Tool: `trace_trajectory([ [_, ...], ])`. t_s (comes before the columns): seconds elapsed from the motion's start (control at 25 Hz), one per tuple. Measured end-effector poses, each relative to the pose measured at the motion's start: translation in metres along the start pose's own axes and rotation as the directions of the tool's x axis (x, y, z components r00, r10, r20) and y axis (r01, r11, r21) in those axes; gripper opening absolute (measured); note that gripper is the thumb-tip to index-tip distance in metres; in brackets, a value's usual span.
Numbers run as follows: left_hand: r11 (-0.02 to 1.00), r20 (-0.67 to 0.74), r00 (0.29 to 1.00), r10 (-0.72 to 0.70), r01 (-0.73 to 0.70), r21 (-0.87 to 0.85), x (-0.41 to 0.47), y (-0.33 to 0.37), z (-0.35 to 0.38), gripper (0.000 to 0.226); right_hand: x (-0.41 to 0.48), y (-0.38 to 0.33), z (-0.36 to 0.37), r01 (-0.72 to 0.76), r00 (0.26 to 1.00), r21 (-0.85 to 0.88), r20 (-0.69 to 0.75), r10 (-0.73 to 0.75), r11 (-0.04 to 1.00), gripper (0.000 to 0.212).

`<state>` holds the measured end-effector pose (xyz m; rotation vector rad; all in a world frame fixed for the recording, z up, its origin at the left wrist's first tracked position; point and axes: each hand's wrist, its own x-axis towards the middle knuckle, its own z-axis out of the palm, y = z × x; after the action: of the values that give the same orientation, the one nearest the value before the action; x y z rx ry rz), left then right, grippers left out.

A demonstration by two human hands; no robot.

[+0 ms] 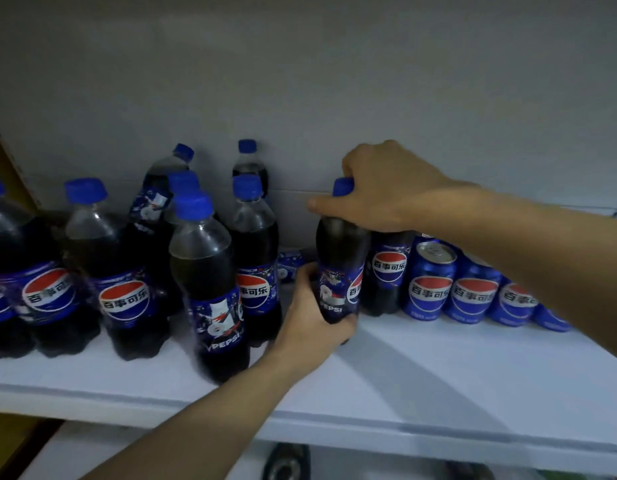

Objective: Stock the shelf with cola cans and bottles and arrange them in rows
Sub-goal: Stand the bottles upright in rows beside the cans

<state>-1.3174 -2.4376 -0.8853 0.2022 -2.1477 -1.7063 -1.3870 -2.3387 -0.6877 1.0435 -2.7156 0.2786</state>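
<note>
White shelf [438, 382] carries cola bottles [210, 271] grouped at left and cans [431, 282] in a row at right. Held bottle [338, 251] stands upright between the groups. Left hand [314, 306] fingers wrap its lower body; right hand [386, 188] grips the neck beside the blue cap [343, 187].

Body in view: two hands and two forearms. The left hand [310, 313] and left forearm [196, 424], which crosses the front edge of the shelf [438, 441], are bare. The right hand [386, 188] and right forearm [542, 258], above the shelf, are bare skin to the frame edge.
</note>
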Motion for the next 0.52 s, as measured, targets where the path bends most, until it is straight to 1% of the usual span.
trace_trajectory([
  [0.08,0.999,-0.011,1.000,-0.023,0.023,-0.026,-0.001,0.003,-0.001,0.078,0.000,-0.006,-0.004,0.002,1.000,-0.212,-0.021,-0.006,0.977,0.064],
  [0.16,0.999,-0.033,0.998,-0.045,0.045,-0.026,-0.005,0.006,-0.001,0.079,-0.001,-0.008,-0.009,0.014,1.000,-0.302,-0.013,-0.019,0.953,0.071],
  [0.28,0.998,-0.057,0.996,-0.070,0.070,-0.002,-0.011,0.014,0.000,0.083,-0.006,-0.004,-0.015,0.052,0.998,-0.306,0.038,-0.042,0.951,0.072],
  [0.44,0.995,-0.037,0.996,-0.085,0.087,0.055,-0.015,0.024,0.002,0.075,-0.008,-0.004,-0.021,0.108,0.994,-0.361,0.054,-0.095,0.926,0.075],
  [0.48,0.994,-0.020,0.996,-0.085,0.086,0.069,-0.015,0.025,0.003,0.072,-0.003,-0.005,-0.024,0.118,0.993,-0.333,0.054,-0.106,0.936,0.077],
  [0.52,0.993,-0.002,0.997,-0.081,0.080,0.083,-0.014,0.025,0.004,0.071,0.005,-0.004,-0.027,0.130,0.991,-0.257,0.047,-0.122,0.958,0.079],
])
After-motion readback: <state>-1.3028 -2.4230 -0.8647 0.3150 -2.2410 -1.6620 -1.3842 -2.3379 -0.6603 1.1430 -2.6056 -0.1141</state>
